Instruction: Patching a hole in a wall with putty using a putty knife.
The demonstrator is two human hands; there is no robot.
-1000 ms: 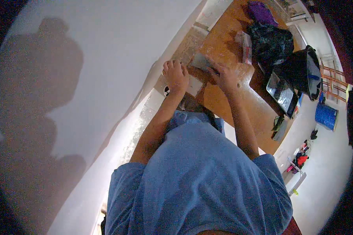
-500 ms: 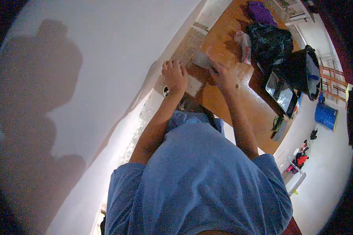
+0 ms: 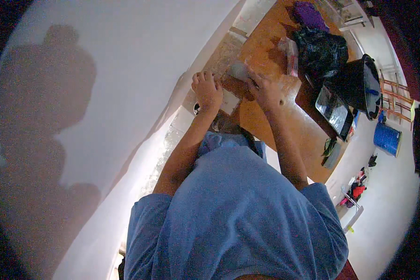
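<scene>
Near the wall side of the brown wooden table point(image 3: 261, 122), my left hand point(image 3: 207, 92) lies with its fingers stretched out and slightly apart, palm down. What lies under that palm is hidden. To its right, my right hand point(image 3: 266, 93) has curled fingers. They close at the edge of a pale grey, flat-looking piece point(image 3: 239, 71), whose kind I cannot make out. A whitish square piece point(image 3: 229, 102) lies between my wrists, nearer to me.
A black plastic bag point(image 3: 322, 51), a clear packet point(image 3: 290, 56) and a purple cloth point(image 3: 310, 15) lie farther back. To the right are a black bucket point(image 3: 359, 88), a shiny dark tray point(image 3: 332, 112) and a blue drum point(image 3: 388, 138). A white wall point(image 3: 126, 70) rises at the left.
The pale grey piece by my right fingers has changed outline a little and looks more rounded. Both hands have hardly moved.
</scene>
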